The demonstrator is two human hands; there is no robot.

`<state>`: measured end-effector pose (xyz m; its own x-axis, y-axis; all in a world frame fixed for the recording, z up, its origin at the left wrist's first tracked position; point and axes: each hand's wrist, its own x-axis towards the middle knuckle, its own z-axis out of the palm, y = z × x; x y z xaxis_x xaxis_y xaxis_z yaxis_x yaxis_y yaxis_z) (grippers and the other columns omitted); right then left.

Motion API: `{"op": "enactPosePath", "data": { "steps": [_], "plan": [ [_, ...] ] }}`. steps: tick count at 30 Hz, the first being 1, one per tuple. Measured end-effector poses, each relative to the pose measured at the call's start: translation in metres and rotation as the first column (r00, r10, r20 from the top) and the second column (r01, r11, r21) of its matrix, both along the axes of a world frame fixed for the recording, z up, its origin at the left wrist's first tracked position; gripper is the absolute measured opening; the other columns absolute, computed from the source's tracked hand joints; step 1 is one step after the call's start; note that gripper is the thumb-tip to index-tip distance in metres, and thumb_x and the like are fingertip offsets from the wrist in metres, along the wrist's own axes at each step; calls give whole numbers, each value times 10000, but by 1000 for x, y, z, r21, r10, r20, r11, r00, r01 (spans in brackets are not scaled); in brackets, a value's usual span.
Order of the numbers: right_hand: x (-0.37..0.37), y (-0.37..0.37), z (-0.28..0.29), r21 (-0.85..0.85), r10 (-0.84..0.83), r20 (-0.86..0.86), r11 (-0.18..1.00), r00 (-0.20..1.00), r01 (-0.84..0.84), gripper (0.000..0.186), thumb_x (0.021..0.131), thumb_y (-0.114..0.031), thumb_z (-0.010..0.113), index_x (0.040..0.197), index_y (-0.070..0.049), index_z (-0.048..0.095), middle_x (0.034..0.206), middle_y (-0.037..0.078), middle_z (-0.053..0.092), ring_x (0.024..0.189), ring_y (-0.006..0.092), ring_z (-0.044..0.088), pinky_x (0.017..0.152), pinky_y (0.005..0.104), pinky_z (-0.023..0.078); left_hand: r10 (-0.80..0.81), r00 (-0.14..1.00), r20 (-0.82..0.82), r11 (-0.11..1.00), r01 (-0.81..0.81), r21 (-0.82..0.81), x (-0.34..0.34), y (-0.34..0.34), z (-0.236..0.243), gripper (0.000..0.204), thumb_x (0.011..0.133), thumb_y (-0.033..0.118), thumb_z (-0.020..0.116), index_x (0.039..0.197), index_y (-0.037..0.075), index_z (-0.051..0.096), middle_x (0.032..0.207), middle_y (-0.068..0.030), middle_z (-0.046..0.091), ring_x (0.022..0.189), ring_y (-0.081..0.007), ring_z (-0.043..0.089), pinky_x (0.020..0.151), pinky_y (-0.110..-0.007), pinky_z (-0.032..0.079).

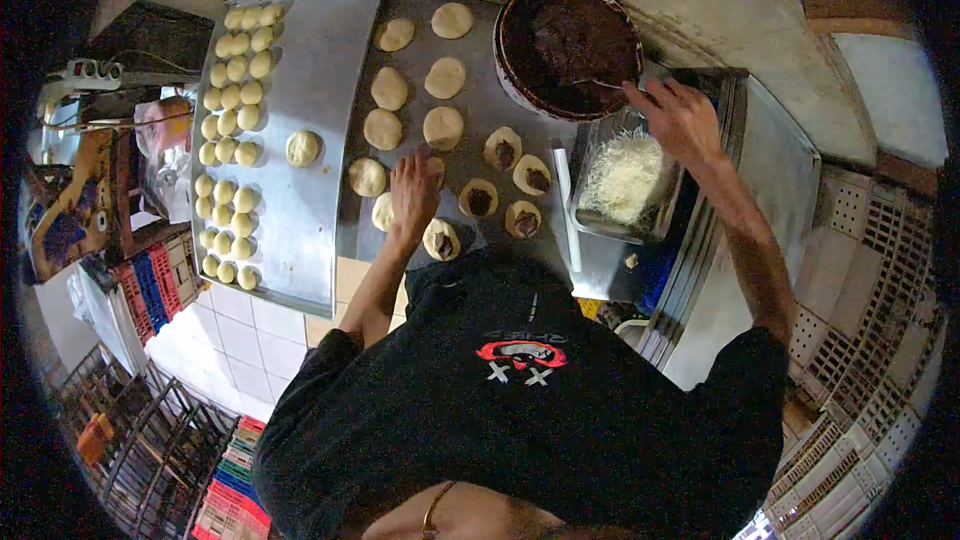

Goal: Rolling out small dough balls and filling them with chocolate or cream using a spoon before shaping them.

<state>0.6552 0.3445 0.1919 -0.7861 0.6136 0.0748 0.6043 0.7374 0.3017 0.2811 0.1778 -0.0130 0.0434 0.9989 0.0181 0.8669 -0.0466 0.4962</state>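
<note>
My right hand (680,122) is closed round a thin metal utensil (600,83) at the near right rim of a round tub (507,75). Dark brown paste (572,35) fills the tub, and the utensil's far end reaches over it. Fingers stretched, my left hand (412,190) lies at a flattened dough round (436,172) on the metal worktop and partly covers it. Several plain dough rounds (443,128) lie beyond and beside that hand. To its right, several rounds carry dabs of brown paste, such as this filled dough round (478,199).
A clear tray (650,232) of pale shredded cheese (625,175) stands below the tub, with a white stick (567,210) beside it. At left, a metal baking sheet (310,60) bears rows of small dough balls (228,98) and one larger dough piece (303,148).
</note>
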Motion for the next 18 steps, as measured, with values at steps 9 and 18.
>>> {"op": "enactPosePath", "data": {
  "steps": [9,18],
  "plan": [
    [-10,49,9,-427,57,392,895,918,127,369,683,-45,614,1044,-112,652,893,74,638,779,285,655,671,411,539,183,881,437,980,-126,-156,-14,-8,90,134,820,155,670,859,27,679,973,-143,637,915,-332,624,808,-425,495],
    [-11,-10,27,-793,-570,-169,563,804,232,119,808,-37,690,918,0,711,887,124,717,800,172,669,712,309,522,582,-623,523,790,282,-544,20,-18,146,526,961,292,453,1310,-99,404,1319,-248,512,1237,-350,504,1084,-457,376]
  ]
}}
